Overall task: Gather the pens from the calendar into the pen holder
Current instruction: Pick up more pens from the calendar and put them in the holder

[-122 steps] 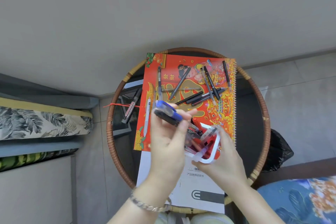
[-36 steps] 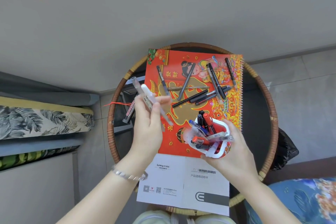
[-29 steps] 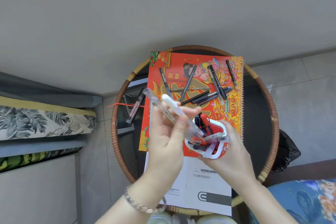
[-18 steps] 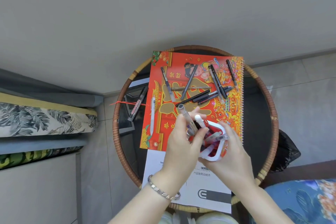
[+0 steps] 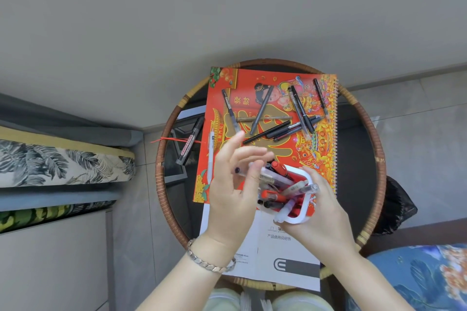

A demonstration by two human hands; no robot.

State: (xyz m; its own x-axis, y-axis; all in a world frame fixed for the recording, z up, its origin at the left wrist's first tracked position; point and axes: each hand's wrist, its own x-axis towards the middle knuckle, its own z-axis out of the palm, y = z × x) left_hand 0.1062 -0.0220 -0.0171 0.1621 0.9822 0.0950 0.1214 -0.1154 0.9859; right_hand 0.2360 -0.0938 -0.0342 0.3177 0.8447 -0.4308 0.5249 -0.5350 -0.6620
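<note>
A red calendar (image 5: 321,159) lies on a round table. Several dark pens (image 5: 278,129) are scattered over its far half, and a white pen (image 5: 210,156) lies along its left edge. My right hand (image 5: 323,225) grips a white pen holder (image 5: 302,219), tilted and stuffed with several pens, over the calendar's near edge. My left hand (image 5: 232,192) hovers just left of the holder with its fingers spread. The dark-tipped end of a clear pen (image 5: 273,179) sticks out of the holder across the palm.
The table has a raised rattan rim (image 5: 379,159). A whiteboard marker (image 5: 188,144) lies off the calendar on the left. A white booklet (image 5: 278,250) sits at the near side. A leaf-print cushion (image 5: 63,161) is on the left, a black bag (image 5: 399,204) on the right.
My left hand carried two light pens from the calendar's left side to the holder and pushed them in. Its fingers have now spread apart. The right hand kept the holder in place.
</note>
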